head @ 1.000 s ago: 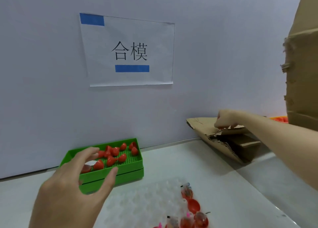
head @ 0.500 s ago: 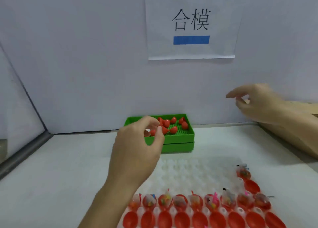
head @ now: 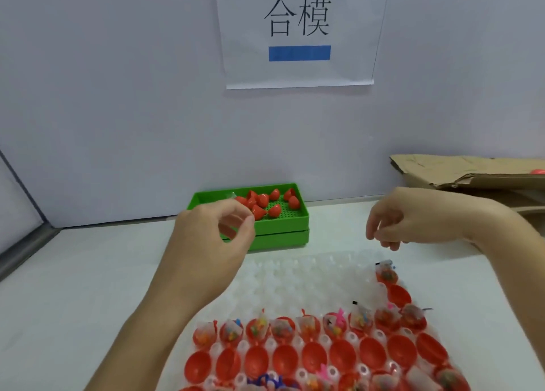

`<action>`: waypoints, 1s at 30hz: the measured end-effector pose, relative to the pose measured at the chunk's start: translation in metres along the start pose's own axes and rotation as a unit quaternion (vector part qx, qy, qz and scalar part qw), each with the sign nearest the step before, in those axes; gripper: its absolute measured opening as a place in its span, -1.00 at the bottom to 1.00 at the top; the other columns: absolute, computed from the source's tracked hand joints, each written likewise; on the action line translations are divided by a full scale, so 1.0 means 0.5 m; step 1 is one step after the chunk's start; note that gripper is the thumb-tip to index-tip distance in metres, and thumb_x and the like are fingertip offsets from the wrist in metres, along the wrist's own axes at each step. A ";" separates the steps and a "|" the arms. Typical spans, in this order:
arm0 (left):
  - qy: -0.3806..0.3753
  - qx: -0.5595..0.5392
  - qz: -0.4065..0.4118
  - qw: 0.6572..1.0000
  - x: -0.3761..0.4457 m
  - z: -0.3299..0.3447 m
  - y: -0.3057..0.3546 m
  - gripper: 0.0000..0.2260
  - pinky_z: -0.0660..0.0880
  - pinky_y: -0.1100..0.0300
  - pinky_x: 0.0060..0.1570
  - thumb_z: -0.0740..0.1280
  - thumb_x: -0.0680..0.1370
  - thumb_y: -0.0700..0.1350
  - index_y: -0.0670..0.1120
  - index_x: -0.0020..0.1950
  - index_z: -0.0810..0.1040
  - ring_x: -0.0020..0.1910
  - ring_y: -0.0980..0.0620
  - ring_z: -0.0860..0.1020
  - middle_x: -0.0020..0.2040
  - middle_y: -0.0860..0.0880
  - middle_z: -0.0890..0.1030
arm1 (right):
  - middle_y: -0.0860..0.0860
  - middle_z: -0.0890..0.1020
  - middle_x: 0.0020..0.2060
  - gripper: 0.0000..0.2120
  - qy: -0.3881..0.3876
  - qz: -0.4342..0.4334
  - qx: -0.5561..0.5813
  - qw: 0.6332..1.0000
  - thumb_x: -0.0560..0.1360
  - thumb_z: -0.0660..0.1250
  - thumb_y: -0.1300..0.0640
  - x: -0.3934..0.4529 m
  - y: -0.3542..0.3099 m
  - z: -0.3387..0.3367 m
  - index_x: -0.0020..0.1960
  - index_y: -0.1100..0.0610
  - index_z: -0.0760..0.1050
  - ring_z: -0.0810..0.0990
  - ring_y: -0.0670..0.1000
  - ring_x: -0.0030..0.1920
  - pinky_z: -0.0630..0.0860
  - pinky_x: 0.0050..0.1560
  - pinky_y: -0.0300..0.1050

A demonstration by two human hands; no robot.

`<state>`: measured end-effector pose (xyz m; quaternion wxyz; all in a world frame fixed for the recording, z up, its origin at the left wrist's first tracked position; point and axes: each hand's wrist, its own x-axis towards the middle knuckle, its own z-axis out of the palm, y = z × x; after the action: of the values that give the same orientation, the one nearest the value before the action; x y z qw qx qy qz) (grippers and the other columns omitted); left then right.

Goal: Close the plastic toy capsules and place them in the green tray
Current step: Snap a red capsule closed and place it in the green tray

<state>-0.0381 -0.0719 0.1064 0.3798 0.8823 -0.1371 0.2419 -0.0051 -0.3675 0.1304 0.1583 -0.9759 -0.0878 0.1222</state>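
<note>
The green tray (head: 296, 224) stands by the back wall and holds several closed red capsules (head: 261, 206). Near me lies a clear blister sheet (head: 295, 275); its front rows hold open red capsule halves (head: 284, 358), several of them with small bagged toys (head: 306, 324) inside. My left hand (head: 212, 237) hovers in front of the tray's left end with loosely curled fingers and nothing visible in it. Above the sheet's far right corner my right hand (head: 413, 216) hangs, its fingers drooping and holding nothing.
A torn cardboard box (head: 472, 172) lies at the back right against the wall, with something red just visible inside it. A paper sign (head: 298, 31) is taped to the wall above the tray. The white tabletop ends at a side wall on the left.
My right hand left the cardboard box and came over the blister sheet. My left hand pulled back from over the green tray. The view swung left and down.
</note>
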 end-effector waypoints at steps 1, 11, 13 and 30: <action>-0.001 0.001 0.000 1.000 0.001 0.002 -0.001 -0.88 0.42 0.53 -0.21 0.39 0.53 -0.10 0.07 -0.18 0.66 -0.18 0.33 0.58 -0.29 0.21 0.64 | -0.21 0.71 -0.29 -0.89 -0.005 0.013 -0.003 1.000 0.54 0.33 0.05 0.000 0.009 0.000 -0.09 -0.11 0.62 0.66 -0.22 -0.24 0.53 -0.15 -0.25; -0.018 0.025 0.004 1.000 -0.004 0.024 -0.006 -0.87 0.40 0.56 -0.26 0.41 0.51 -0.12 0.09 -0.21 0.65 -0.20 0.34 0.59 -0.30 0.26 0.64 | -0.01 0.64 -0.08 -0.53 -0.091 0.145 0.003 0.985 0.39 0.52 -0.16 0.029 0.019 0.054 0.16 -0.04 0.40 0.73 -0.07 -0.26 0.62 -0.30 -0.26; -0.020 0.026 0.006 0.999 -0.004 0.026 -0.007 -0.87 0.41 0.56 -0.26 0.41 0.51 -0.12 0.09 -0.21 0.65 -0.20 0.34 0.59 -0.31 0.25 0.64 | 0.01 0.65 -0.10 -0.50 -0.099 0.155 0.001 0.983 0.40 0.51 -0.16 0.034 0.016 0.064 0.20 0.00 0.41 0.74 -0.04 -0.25 0.67 -0.22 -0.20; -0.022 0.022 0.013 0.999 -0.005 0.023 -0.004 -0.85 0.41 0.57 -0.23 0.41 0.50 -0.12 0.12 -0.21 0.63 -0.18 0.36 0.58 -0.24 0.35 0.62 | 0.03 0.69 -0.09 -0.76 -0.081 0.167 -0.109 0.977 0.52 0.37 -0.02 0.037 -0.018 0.091 -0.01 0.17 0.58 0.72 -0.03 -0.29 0.62 -0.23 -0.20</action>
<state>-0.0354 -0.0789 0.0970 0.3540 0.8937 -0.1509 0.2306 -0.0008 -0.3424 0.0875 0.0206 -0.9750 0.0511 0.2151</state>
